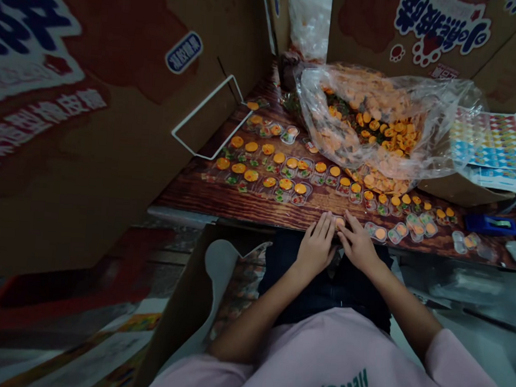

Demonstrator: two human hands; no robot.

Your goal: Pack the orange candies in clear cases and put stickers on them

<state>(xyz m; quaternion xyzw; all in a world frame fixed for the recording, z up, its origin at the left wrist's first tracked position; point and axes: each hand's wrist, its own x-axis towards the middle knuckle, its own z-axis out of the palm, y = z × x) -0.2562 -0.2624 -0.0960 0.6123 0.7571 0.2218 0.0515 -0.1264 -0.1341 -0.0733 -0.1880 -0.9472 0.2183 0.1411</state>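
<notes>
My left hand [317, 245] and my right hand [358, 243] meet at the near edge of a dark wooden table [257, 208]. Their fingertips press together on a small clear blister case with an orange disc [339, 222]. The case is mostly hidden by the fingers. Rows of similar small cases with orange discs [281, 171] lie across the table beyond my hands. More filled cases [415, 225] sit to the right of my right hand.
A large clear plastic bag of orange discs [373, 125] stands at the back. Tall printed cardboard boxes [91, 117] wall the left and back. Printed sheets [500, 142] and a blue tool [489, 224] lie at right. A white wire frame [205, 119] leans on the left box.
</notes>
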